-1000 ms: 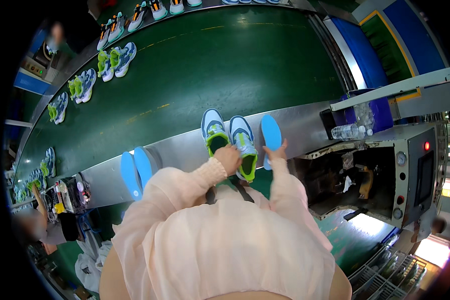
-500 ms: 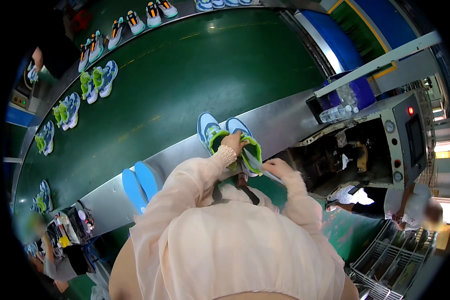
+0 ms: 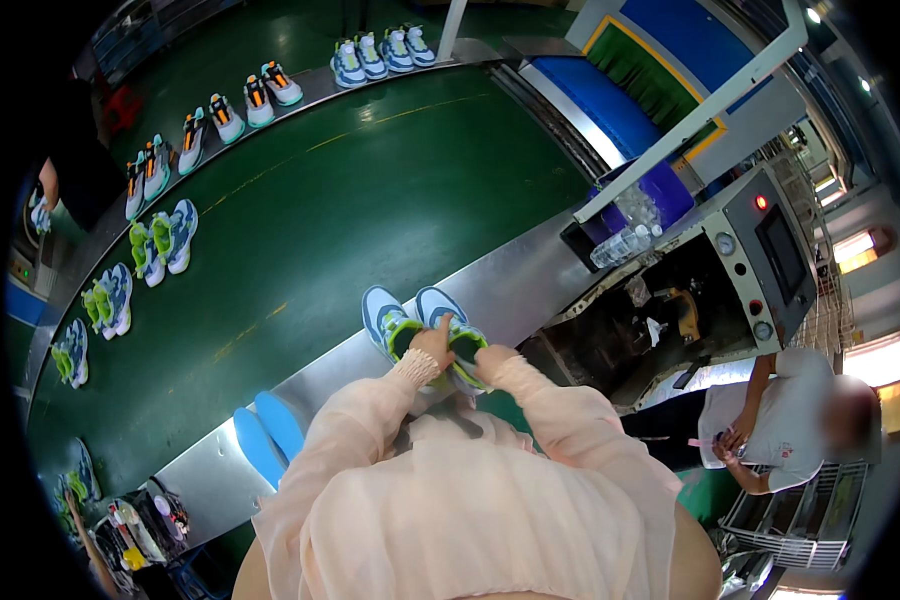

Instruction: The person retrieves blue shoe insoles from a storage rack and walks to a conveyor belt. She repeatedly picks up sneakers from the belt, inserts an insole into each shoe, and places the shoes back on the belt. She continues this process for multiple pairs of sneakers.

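Note:
A pair of blue-and-white sneakers with lime-green linings stands on the metal ledge in front of me, toes pointing away. My left hand [image 3: 433,345] is closed on the tongue and collar of the right sneaker [image 3: 440,304]. At the heel opening of that same sneaker is my right hand [image 3: 496,364], its fingers partly hidden inside, closed on a pale grey flat piece [image 3: 467,351] that looks like an insole. Close beside my left wrist stands the left sneaker [image 3: 382,312], untouched. Two blue insoles [image 3: 258,448] lie on the ledge to the left.
Beyond the ledge runs a green conveyor belt [image 3: 340,230] carrying several pairs of sneakers [image 3: 175,237]. To the right are a purple bin [image 3: 660,195], clear bottles [image 3: 625,246] and an open machine [image 3: 710,290]. A person [image 3: 770,420] stands at the right; another's arm [image 3: 90,545] reaches in lower left.
My right hand has moved in to the right sneaker's opening, and most of the pale insole has gone inside. My left hand stays on that sneaker. The view has shifted; the person at right shows more fully.

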`<action>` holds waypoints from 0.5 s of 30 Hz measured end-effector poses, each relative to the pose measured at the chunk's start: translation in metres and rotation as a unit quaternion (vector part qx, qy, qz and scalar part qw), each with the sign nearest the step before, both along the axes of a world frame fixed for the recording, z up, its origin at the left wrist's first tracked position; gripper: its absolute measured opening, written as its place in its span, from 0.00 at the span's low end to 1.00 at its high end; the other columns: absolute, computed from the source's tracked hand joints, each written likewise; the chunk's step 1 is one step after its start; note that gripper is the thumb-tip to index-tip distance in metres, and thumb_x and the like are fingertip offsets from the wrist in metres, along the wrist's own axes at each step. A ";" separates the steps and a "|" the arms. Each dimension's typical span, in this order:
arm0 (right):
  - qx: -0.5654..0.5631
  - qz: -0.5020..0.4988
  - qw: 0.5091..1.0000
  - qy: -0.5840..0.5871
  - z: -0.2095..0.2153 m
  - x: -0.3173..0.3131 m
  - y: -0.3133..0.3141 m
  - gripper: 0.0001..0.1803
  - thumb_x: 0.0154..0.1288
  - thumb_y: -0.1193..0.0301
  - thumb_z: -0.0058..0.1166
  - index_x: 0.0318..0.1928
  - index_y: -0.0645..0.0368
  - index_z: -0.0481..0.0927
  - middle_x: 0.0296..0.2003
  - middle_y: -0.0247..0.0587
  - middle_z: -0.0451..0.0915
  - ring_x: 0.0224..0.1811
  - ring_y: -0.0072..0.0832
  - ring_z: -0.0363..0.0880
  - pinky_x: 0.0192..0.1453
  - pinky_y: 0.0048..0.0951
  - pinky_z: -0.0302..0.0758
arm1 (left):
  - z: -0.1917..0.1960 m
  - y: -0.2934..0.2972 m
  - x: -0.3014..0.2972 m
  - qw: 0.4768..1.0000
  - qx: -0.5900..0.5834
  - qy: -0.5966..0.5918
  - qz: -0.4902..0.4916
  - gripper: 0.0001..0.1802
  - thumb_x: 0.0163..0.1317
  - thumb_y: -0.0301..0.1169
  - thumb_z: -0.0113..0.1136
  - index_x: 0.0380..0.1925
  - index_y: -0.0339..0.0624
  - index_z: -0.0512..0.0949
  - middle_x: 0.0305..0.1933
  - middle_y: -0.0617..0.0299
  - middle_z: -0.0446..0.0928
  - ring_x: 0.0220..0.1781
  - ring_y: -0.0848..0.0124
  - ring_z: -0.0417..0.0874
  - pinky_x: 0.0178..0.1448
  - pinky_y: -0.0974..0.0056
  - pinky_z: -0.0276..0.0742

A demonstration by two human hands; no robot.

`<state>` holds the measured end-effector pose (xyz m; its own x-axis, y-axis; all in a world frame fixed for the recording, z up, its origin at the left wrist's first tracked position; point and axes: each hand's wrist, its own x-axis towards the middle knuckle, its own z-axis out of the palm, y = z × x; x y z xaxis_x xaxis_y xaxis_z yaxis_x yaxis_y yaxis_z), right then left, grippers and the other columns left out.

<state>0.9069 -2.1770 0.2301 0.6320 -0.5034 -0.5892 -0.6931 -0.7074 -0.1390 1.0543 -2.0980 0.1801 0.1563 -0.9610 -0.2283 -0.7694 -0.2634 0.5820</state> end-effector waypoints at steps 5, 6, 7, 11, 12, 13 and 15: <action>-0.030 0.040 0.997 0.065 0.035 0.024 0.025 0.11 0.55 0.70 0.50 0.36 0.59 0.82 0.36 0.49 0.81 0.41 0.42 0.81 0.43 0.39 0.77 | 0.004 -0.001 0.003 1.000 0.029 -0.005 -0.003 0.45 0.45 0.30 0.61 0.64 0.45 0.49 0.35 0.43 0.77 0.42 0.49 0.77 0.51 0.55 0.71; -0.021 0.050 0.996 0.075 0.047 0.027 0.026 0.10 0.55 0.70 0.51 0.36 0.59 0.82 0.36 0.49 0.81 0.41 0.41 0.81 0.43 0.38 0.77 | 0.008 -0.001 0.003 0.999 0.032 -0.009 0.002 0.45 0.44 0.30 0.61 0.64 0.45 0.50 0.36 0.43 0.77 0.43 0.50 0.77 0.51 0.54 0.71; -0.029 0.035 0.998 0.052 0.054 0.027 0.026 0.10 0.55 0.71 0.51 0.36 0.60 0.82 0.36 0.49 0.81 0.41 0.41 0.81 0.42 0.38 0.77 | 0.010 -0.003 0.005 0.999 0.036 -0.014 0.005 0.45 0.44 0.30 0.61 0.63 0.45 0.50 0.36 0.43 0.77 0.43 0.50 0.77 0.51 0.54 0.71; -0.070 -0.002 0.997 0.011 0.035 0.021 0.034 0.10 0.56 0.71 0.49 0.33 0.58 0.83 0.32 0.45 0.82 0.38 0.39 0.82 0.39 0.37 0.78 | -0.005 -0.008 0.006 0.999 0.025 -0.016 -0.030 0.44 0.43 0.32 0.61 0.62 0.40 0.52 0.34 0.44 0.78 0.42 0.51 0.78 0.54 0.54 0.69; -0.080 -0.007 0.997 0.007 0.010 0.021 0.034 0.10 0.57 0.71 0.48 0.33 0.57 0.83 0.32 0.45 0.82 0.38 0.38 0.82 0.38 0.37 0.78 | -0.008 -0.010 0.006 0.999 0.027 -0.023 -0.037 0.43 0.43 0.31 0.61 0.61 0.40 0.52 0.34 0.45 0.78 0.42 0.51 0.78 0.55 0.54 0.68; -0.092 -0.008 0.996 0.004 -0.005 0.021 0.034 0.10 0.57 0.72 0.47 0.33 0.57 0.83 0.31 0.44 0.82 0.37 0.37 0.82 0.38 0.37 0.78 | -0.009 -0.011 0.006 0.998 0.026 -0.031 -0.041 0.43 0.43 0.31 0.61 0.61 0.40 0.53 0.34 0.45 0.78 0.42 0.52 0.78 0.55 0.54 0.67; -0.092 -0.008 0.996 0.000 -0.006 0.025 0.032 0.10 0.57 0.72 0.47 0.33 0.57 0.83 0.31 0.44 0.82 0.37 0.37 0.82 0.37 0.36 0.78 | -0.006 -0.013 0.005 0.998 0.029 -0.029 -0.044 0.43 0.43 0.30 0.61 0.61 0.41 0.53 0.34 0.45 0.78 0.42 0.53 0.78 0.56 0.54 0.66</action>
<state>0.9324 -2.1450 0.2243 0.6233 -0.6133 -0.4852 -0.7046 -0.7095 -0.0083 1.0596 -2.1108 0.1744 0.0874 -0.9570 -0.2766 -0.8233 -0.2257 0.5209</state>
